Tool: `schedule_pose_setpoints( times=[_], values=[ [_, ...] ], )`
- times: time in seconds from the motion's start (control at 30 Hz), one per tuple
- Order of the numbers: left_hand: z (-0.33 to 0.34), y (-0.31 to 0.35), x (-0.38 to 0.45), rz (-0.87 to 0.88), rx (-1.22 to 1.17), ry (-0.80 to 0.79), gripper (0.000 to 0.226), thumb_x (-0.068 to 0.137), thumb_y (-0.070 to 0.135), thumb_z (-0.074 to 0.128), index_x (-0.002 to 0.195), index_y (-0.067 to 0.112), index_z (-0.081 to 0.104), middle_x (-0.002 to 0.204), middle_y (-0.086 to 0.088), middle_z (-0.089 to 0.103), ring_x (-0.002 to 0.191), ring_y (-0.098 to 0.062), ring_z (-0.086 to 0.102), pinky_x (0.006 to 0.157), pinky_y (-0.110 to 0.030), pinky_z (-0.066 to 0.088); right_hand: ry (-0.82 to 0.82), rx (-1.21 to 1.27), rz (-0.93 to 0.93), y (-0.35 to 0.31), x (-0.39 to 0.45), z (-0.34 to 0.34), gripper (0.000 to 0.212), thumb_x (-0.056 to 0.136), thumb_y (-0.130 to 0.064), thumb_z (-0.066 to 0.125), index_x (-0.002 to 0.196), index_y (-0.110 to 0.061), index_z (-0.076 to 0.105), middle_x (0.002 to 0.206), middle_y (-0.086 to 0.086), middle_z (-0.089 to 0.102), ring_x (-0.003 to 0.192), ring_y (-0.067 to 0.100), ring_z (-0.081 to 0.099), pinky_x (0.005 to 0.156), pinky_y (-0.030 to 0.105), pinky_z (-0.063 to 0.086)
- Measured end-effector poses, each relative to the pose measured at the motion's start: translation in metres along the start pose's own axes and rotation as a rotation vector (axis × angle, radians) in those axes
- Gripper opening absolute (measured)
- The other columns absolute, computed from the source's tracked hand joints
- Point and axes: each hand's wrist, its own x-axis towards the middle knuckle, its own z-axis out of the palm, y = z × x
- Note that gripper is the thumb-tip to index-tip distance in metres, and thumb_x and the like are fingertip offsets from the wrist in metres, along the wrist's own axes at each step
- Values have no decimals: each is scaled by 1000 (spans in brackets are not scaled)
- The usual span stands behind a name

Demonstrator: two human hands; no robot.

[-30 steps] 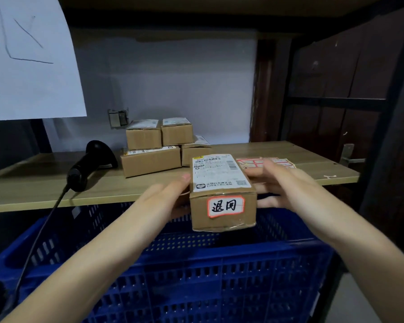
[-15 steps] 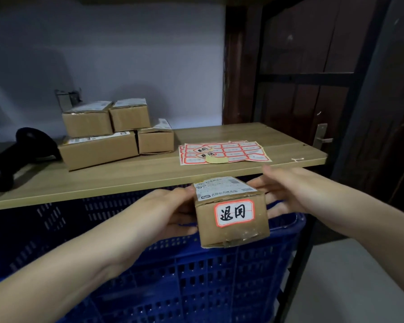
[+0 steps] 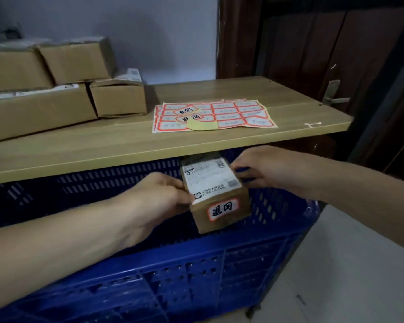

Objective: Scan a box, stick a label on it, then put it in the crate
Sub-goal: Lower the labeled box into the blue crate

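Note:
A small cardboard box with a white shipping label on top and a red-bordered sticker on its near end is held inside the blue plastic crate, just under the wooden shelf. My left hand grips its left side. Gripping the right side, near the far end, is my right hand. The box's far end is hidden under the shelf edge. Whether the box rests on the crate floor I cannot tell.
On the shelf lie sheets of red-bordered labels and a stack of several cardboard boxes at the left. A dark door with a metal handle stands to the right. Grey floor lies right of the crate.
Both hands have lowered the box from in front of the shelf edge down into the crate, under the shelf. The view has swung right and down; the scanner is out of view.

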Motion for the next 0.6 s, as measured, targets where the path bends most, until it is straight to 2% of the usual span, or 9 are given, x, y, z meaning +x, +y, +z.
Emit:
schedule_pose_setpoints(
  times=[0.03,0.1,0.17,0.23,0.3,0.4,0.47,0.53,0.6],
  values=[
    [2,-4,5,-27,-4,16,17,82,-14,53,93,-8,64,86,-14,73,75,-16,69,63,-14,56,-18,-7,17,3,6,0,16,91,-14,47,83,-13,61,92,-5,69,98,10,63,84,21,51],
    [7,-14,18,-56,8,45,34,77,-18,55,110,-8,60,101,-20,70,91,-25,68,78,-25,58,-22,-43,50,10,17,0,21,91,-14,48,75,-16,60,87,-4,67,94,10,62,84,23,52],
    [11,-19,28,-78,15,80,55,74,-19,58,126,-4,50,114,-17,65,105,-28,63,91,-34,53,-16,-81,72,17,31,-1,23,91,-14,48,70,-15,57,92,2,65,94,14,61,85,27,53],
    [15,-25,37,-105,50,89,44,73,-20,58,111,1,59,111,-12,62,105,-26,60,98,-39,50,-31,-147,121,20,41,-1,18,90,-15,50,74,-14,56,96,5,64,99,18,61,83,26,54],
    [20,-28,42,-155,107,54,29,72,-19,57,86,5,64,102,-15,67,99,-26,64,99,-42,49,-45,-209,174,22,50,0,12,91,-15,50,80,-12,56,92,5,62,93,18,61,81,28,55],
    [26,-35,53,-180,168,-11,39,70,-11,62,108,0,63,102,-19,73,97,-26,69,95,-38,53,-56,-374,229,25,63,6,17,93,-12,45,78,-9,53,76,4,56,70,14,56,66,25,52],
    [30,-40,60,-197,177,-30,36,71,-10,61,106,-1,64,101,-21,72,89,-26,68,89,-38,55,-56,-601,234,31,72,11,27,90,-9,45,64,-13,48,65,1,51,58,12,50,60,25,50],
    [33,-45,67,-231,160,-64,33,72,-14,59,102,-1,66,97,-17,72,88,-24,66,84,-37,55,-68,-735,271,32,76,17,31,88,-9,49,57,-15,45,64,1,51,60,16,53,71,32,52],
    [36,-52,75,-252,137,-81,26,74,-14,60,97,-1,66,95,-14,71,91,-26,67,84,-37,57,-118,-659,365,37,79,22,31,90,-11,48,60,-13,45,81,5,59,89,25,60,89,37,51]
  ],
)
